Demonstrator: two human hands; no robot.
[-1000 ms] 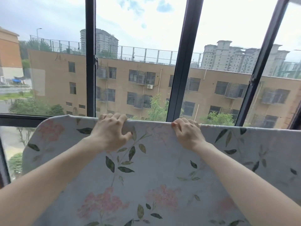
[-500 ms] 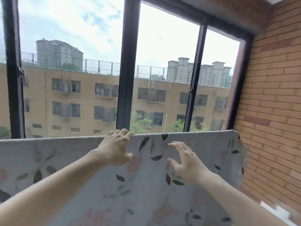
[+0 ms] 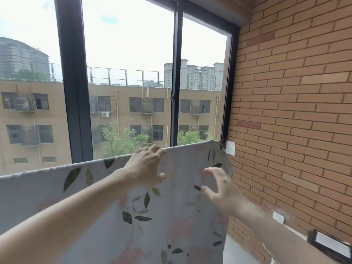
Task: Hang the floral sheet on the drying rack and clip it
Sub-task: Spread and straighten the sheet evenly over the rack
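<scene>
The floral sheet [image 3: 99,210], pale grey with pink flowers and dark green leaves, hangs over a rail of the drying rack; the rail itself is hidden under the fold. My left hand [image 3: 146,166] grips the sheet's top edge, fingers curled over the fold. My right hand [image 3: 219,187] hovers in front of the sheet near its right end, fingers spread, a little apart from the cloth. No clip is in view.
A dark-framed window [image 3: 176,82] stands right behind the sheet. A brick wall [image 3: 295,111] closes the right side, with a white wall plate [image 3: 230,148] beside the sheet's right corner and a dark-framed fitting [image 3: 329,244] lower right.
My view and both hands have shifted right along the sheet toward its right end. My right hand has let go of the top edge and dropped lower with fingers spread; the left still grips the edge.
</scene>
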